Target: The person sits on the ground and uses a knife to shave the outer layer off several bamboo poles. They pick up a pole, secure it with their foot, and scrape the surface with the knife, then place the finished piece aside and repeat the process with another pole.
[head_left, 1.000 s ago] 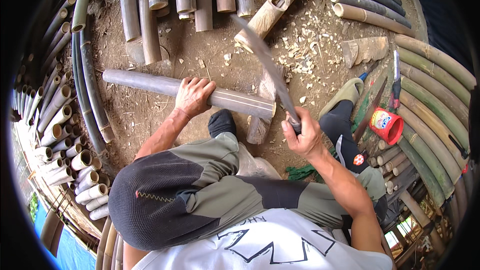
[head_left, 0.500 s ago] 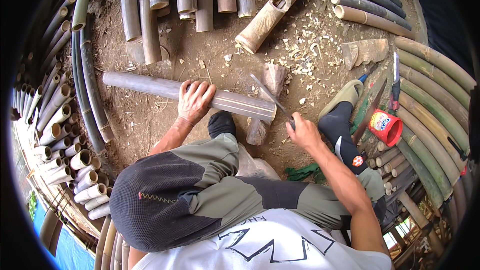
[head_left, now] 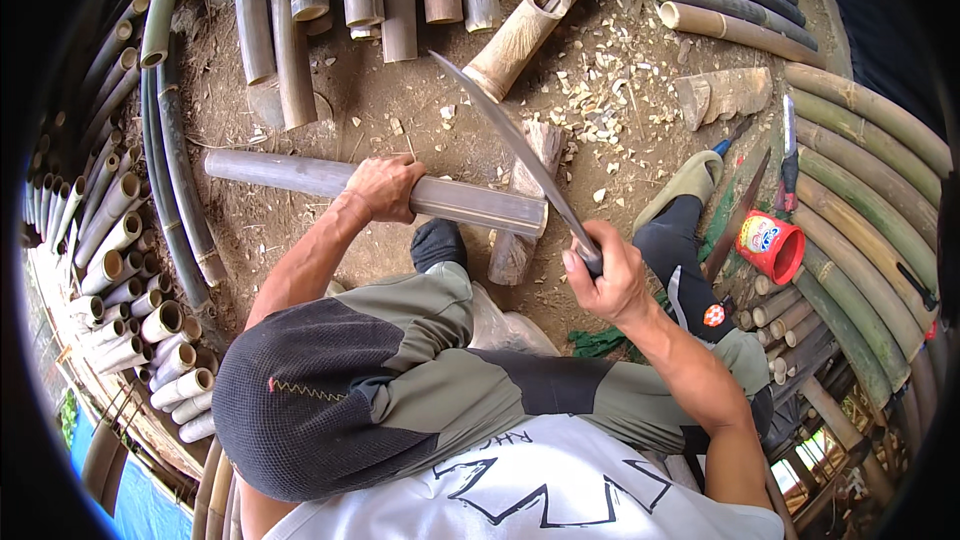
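Observation:
My left hand (head_left: 388, 188) is wrapped around the middle of a long greyish-brown bamboo piece (head_left: 480, 206). Pale lines run along the top of its right part. That right end lies across a rough wooden block (head_left: 538, 148) on the ground, while the other end stretches away to the left. In my right hand (head_left: 615, 278) is a machete (head_left: 510, 140), gripped by its dark handle. Its long blade slants up and to the left, passing above the block and the bamboo's right part in the picture. Whether the blade touches either cannot be told.
Bamboo poles lie at the far side (head_left: 398, 0), are stacked at the left (head_left: 128, 230) and line the right (head_left: 870, 165). A notched bamboo tube (head_left: 515, 45) lies near scattered chips (head_left: 600, 90). By my right foot are a saw (head_left: 738, 210), a knife (head_left: 789, 155) and a red tub (head_left: 785, 252).
The machete has come up, with its blade now showing long and tilted to the far left. My left hand has turned and closed around the bamboo, which lies almost unmoved.

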A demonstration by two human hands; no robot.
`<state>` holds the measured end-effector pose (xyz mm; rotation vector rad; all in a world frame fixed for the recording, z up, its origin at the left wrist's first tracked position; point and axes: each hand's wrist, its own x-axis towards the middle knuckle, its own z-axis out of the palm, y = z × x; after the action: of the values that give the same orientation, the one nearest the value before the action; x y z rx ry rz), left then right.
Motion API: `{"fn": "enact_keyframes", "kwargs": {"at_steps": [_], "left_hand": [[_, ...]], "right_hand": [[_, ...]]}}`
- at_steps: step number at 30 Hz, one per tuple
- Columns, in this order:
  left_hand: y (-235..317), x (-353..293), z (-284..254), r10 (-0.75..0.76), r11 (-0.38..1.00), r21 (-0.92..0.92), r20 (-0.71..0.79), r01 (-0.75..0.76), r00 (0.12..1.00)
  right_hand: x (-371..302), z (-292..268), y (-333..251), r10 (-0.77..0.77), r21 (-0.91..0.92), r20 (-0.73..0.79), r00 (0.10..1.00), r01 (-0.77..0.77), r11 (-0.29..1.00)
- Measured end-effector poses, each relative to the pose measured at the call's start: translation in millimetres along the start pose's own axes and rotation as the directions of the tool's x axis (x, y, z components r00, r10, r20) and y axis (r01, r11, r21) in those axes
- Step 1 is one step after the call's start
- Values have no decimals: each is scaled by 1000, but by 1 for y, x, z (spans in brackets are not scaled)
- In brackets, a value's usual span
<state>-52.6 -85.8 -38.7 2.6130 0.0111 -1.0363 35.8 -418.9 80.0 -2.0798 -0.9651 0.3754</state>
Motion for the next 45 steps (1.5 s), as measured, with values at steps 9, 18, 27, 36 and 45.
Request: {"fn": "enact_keyframes", "kwargs": {"at_steps": [9, 18, 27, 36, 45], "left_hand": [[-7, 1, 15, 33, 999, -8, -117, -34, 993], [-7, 1, 18, 56, 998, -10, -211, -60, 976], [2, -9, 44, 129, 991, 93, -512, -95, 849], [3, -8, 41, 107, 994, 70, -493, -83, 863], [-8, 3, -12, -50, 997, -51, 102, 56, 993]], "right_hand": [[-2, 0, 15, 191, -110, 172, 966, -174, 979], [-10, 13, 69, 350, -229, 324, 879, -286, 931], [-12, 16, 75, 573, -331, 430, 698, -468, 819], [-21, 20, 52, 97, -264, 188, 977, -44, 963], [-40, -2, 68, 442, -319, 327, 835, -342, 884]]}}
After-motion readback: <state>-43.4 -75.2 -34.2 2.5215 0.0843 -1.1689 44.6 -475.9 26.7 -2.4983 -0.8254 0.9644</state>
